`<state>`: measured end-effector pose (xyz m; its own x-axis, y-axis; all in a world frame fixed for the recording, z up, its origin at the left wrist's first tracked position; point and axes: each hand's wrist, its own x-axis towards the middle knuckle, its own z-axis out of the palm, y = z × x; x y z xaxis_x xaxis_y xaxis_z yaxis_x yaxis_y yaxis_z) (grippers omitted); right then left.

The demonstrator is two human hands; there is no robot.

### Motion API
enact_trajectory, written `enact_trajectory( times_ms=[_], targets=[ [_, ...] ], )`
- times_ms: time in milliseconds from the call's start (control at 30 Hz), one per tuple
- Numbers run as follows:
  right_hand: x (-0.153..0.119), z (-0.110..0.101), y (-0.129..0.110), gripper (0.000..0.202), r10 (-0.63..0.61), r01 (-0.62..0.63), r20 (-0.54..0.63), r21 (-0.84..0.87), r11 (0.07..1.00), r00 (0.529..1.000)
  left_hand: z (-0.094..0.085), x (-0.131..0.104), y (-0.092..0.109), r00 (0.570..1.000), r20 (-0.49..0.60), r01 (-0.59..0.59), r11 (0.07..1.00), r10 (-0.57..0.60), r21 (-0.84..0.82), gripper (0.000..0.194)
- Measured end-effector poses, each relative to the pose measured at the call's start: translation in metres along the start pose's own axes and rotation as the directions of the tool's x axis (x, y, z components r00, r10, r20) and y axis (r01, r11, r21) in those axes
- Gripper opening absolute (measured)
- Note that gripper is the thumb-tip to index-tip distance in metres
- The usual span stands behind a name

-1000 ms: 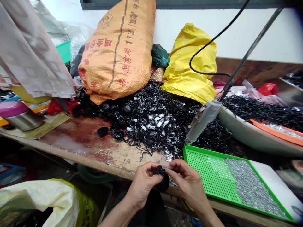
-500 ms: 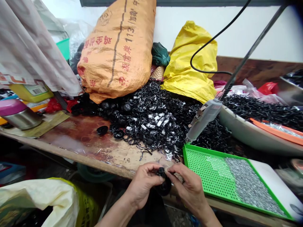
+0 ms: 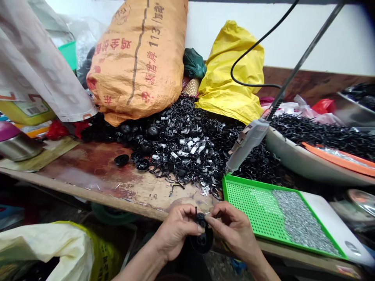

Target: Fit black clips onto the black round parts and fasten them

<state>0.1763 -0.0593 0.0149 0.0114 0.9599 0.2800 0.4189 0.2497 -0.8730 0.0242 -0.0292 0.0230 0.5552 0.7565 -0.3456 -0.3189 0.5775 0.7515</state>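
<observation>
At the table's front edge, my left hand (image 3: 175, 231) pinches a black plastic part with a round disc base (image 3: 204, 244) and a small knob-like top. A thin black prong sticks up beside its thumb and finger. My right hand (image 3: 234, 230) is closed at the part's right side, thumb and forefinger together on a small thin light-coloured piece (image 3: 208, 213), perhaps a metal pin; its full shape is hidden by the fingers. Beyond the hands lies a heap of small black plastic parts (image 3: 187, 136), with white-looking pieces and a few silver pins (image 3: 205, 189) at its front.
A green perforated tray (image 3: 252, 208) with many small metal pieces is to the right. Above its corner hangs a grey electric screwdriver (image 3: 247, 142) on a cable. An orange sack (image 3: 140, 58) and yellow bag (image 3: 231, 74) stand behind; an open sack (image 3: 70, 249) is lower left.
The black part now shows more of its disc and a thin upright prong. The fingers of both hands stay on it at nearly the same spot. The whole view has shifted slightly.
</observation>
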Motion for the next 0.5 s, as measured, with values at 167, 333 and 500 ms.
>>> enact_trajectory(
  times_ms=[167, 333, 500],
  targets=[
    [-0.001, -0.003, -0.002, 0.013, 0.039, -0.039, 0.033, 0.022, 0.999, 0.999, 0.002, 0.002, 0.001, 0.999, 0.023, -0.034, 0.999, 0.033, 0.042, 0.018],
    [-0.001, -0.006, -0.004, 0.016, 0.183, -0.204, 0.124, 0.186, 0.961, 0.975, 0.003, -0.001, 0.008, 0.979, 0.101, -0.201, 0.926, 0.178, 0.32, 0.018],
    [-0.002, 0.002, 0.002, 0.025, 0.302, -0.379, 0.232, 0.471, 0.797, 0.925, 0.005, -0.005, 0.011, 0.984, 0.136, -0.159, 0.913, 0.115, 0.376, 0.015]
  ],
)
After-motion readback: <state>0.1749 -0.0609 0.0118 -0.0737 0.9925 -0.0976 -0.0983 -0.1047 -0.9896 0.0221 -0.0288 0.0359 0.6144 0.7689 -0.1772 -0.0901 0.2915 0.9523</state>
